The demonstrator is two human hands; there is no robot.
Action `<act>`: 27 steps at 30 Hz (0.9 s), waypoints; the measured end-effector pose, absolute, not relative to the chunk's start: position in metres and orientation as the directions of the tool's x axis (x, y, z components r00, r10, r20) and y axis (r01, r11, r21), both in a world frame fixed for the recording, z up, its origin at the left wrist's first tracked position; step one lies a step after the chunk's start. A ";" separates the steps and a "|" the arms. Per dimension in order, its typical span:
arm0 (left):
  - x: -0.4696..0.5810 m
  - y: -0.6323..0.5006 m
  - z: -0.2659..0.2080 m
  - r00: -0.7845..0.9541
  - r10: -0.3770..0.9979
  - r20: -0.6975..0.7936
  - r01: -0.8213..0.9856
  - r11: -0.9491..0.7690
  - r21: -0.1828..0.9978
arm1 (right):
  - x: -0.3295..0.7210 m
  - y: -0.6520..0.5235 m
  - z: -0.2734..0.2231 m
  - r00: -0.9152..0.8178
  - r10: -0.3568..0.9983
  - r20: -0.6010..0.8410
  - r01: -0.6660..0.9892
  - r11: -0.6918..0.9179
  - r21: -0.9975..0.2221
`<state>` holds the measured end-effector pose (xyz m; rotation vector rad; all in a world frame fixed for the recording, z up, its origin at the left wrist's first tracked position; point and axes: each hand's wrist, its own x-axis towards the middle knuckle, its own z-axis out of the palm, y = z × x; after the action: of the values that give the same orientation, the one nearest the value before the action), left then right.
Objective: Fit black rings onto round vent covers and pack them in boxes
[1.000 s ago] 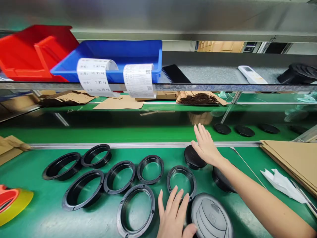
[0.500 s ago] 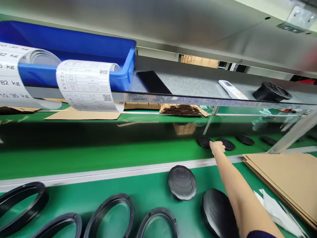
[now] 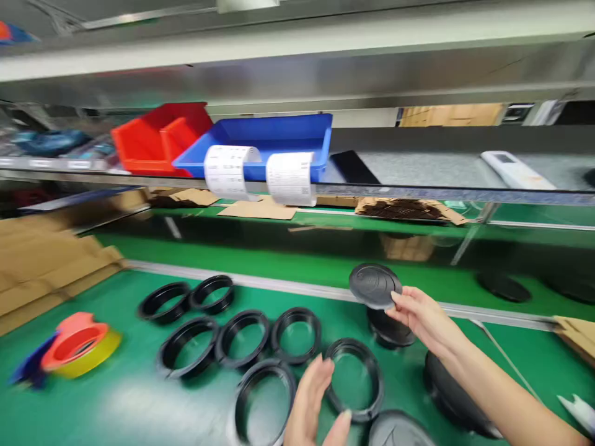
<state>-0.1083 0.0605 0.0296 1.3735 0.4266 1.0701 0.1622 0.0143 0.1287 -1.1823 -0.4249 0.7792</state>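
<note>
My right hand [image 3: 426, 321] pinches disc [image 3: 374, 284] by edge; my left hand [image 3: 307, 406], thumb spread from fingers, near ring [image 3: 378, 385].

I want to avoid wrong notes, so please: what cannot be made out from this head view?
All in the head view:
Left hand: wrist, cut off by the bottom edge.
Black cap: part of its top, hidden by the disc in the right hand.
Grey cap: lower part, cut off by the bottom edge.
Label rolls: print, too blurred to read.
</note>
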 end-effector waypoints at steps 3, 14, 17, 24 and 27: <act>-0.110 0.055 0.064 0.571 0.792 0.214 -0.631 0.258 0.731 | 0.057 -0.022 0.127 0.420 0.898 -0.131 -0.436 0.073 -0.897; -0.176 0.044 0.091 0.868 0.496 0.005 -0.478 0.833 0.278 | -0.020 -0.057 0.114 0.294 0.796 0.528 0.723 0.176 -0.668; -0.178 0.035 0.089 0.904 0.422 -0.063 -0.400 0.890 0.220 | -0.028 -0.058 0.114 0.099 0.827 0.554 0.859 0.211 -0.467; -0.179 0.019 0.085 0.925 0.381 0.006 -0.363 0.876 0.318 | -0.031 -0.065 0.106 0.170 0.903 0.394 0.742 0.146 -0.654; -0.178 0.017 0.086 0.950 0.311 0.024 -0.301 0.891 0.341 | -0.025 -0.073 0.109 0.188 0.898 0.397 0.685 0.170 -0.709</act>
<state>-0.1777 0.0170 0.0862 0.3485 0.0315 0.3177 -0.0252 -0.0726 0.1088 -1.5717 -1.5531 0.3013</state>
